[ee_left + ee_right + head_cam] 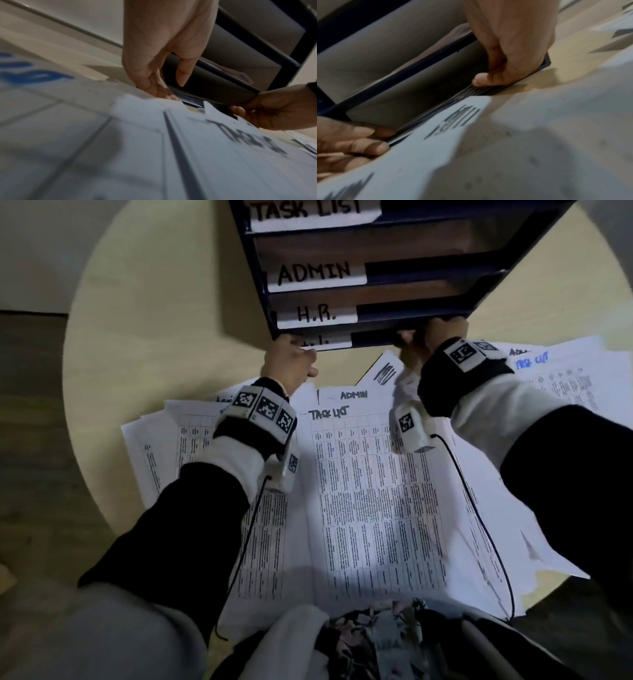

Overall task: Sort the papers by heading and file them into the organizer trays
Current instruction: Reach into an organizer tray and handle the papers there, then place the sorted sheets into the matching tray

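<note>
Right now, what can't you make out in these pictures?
- Bottom tray label: head view, left hand covers part of it.
- Table print on the Task List sheet: too small, head view.
- Organizer top: cut off by the frame edge.
- Both wrist views: paper headings blurred.

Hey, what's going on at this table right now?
A person is at a round table with a dark organizer whose trays are labelled TASK LIST, ADMIN and H.R.; the bottom label is half hidden. Both hands grip the bottom tray's front edge, the left hand at its left end and the right hand at its right. Loose papers headed TASK LIST and ADMIN lie spread in front, not yet filed. The trays in view look empty.
</note>
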`<action>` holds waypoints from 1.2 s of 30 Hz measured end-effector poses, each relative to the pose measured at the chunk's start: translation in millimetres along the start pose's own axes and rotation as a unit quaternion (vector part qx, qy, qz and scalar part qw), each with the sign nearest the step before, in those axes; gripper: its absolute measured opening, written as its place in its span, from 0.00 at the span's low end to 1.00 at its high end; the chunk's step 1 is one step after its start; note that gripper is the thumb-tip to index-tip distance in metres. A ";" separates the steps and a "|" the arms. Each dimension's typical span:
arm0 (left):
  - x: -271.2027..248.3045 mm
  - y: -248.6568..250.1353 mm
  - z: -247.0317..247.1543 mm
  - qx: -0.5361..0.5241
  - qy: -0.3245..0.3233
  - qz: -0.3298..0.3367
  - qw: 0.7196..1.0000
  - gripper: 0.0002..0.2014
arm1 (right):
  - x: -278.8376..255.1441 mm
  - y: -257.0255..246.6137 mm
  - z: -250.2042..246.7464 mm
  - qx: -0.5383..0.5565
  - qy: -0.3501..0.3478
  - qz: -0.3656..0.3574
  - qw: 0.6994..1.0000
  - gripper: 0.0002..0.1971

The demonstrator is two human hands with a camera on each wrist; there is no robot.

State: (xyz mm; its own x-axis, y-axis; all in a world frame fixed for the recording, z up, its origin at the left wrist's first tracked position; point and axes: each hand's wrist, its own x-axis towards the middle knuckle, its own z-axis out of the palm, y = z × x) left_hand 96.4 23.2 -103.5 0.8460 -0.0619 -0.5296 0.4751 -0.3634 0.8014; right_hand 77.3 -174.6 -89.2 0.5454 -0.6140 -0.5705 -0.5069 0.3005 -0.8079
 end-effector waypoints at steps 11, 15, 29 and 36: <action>-1.9 7.4 1.4 0.060 -0.052 0.027 0.997 0.06 | 2.4 -2.1 -5.5 -0.052 -0.063 -0.009 0.997 0.13; -41.4 -3.0 -0.5 0.142 -0.053 0.104 0.983 0.12 | -14.5 3.7 -20.8 -0.048 -0.095 -0.043 0.993 0.16; -95.8 -37.6 7.4 0.523 -0.012 0.181 0.833 0.35 | -70.2 67.3 -81.7 -0.188 -0.119 -0.122 0.967 0.09; -112.3 -40.9 9.8 0.241 -0.039 0.203 0.948 0.14 | -75.9 85.0 -111.5 -0.292 -0.073 -0.145 0.943 0.43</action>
State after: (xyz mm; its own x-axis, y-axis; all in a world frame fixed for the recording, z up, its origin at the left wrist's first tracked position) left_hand -20.4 35.9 -79.5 0.9060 -0.3495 -0.2389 -0.0675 -0.6764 0.7335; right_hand -81.7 -183.9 -98.1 0.7815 -0.4888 -0.3877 -0.5806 -0.3425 -0.7386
